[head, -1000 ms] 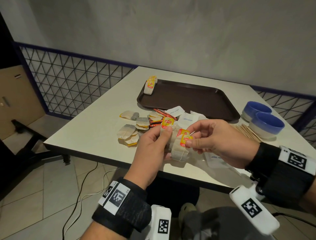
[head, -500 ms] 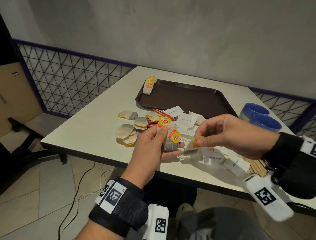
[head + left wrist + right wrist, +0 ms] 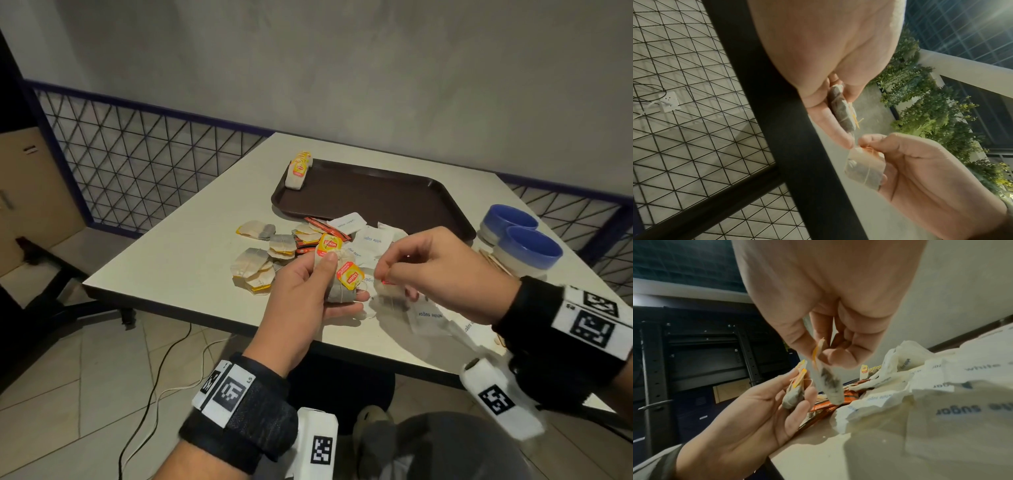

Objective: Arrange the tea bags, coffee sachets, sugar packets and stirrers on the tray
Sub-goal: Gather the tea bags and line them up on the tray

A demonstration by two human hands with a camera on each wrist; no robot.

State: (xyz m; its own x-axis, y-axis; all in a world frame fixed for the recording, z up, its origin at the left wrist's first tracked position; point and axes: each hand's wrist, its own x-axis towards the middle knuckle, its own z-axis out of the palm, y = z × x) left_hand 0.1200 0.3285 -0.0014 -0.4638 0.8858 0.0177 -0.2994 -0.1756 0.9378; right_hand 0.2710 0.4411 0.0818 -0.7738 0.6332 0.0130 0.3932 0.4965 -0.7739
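While left hand (image 3: 310, 291) grips stack, tea bag (image 3: 388, 294) hangs below right fingers (image 3: 387, 270).

Table (image 3: 178, 260): pale top, dark edge.
Tray (image 3: 404, 192): dark brown, far side — a row of tea bags (image 3: 298, 170) at its left end.
Loose pile (image 3: 270, 253): tea bags, orange sachets, white sugar packets (image 3: 373, 238).
Right side: 2 blue-lidded tubs (image 3: 527, 246) — wooden stirrers (image 3: 493, 262) beside them.
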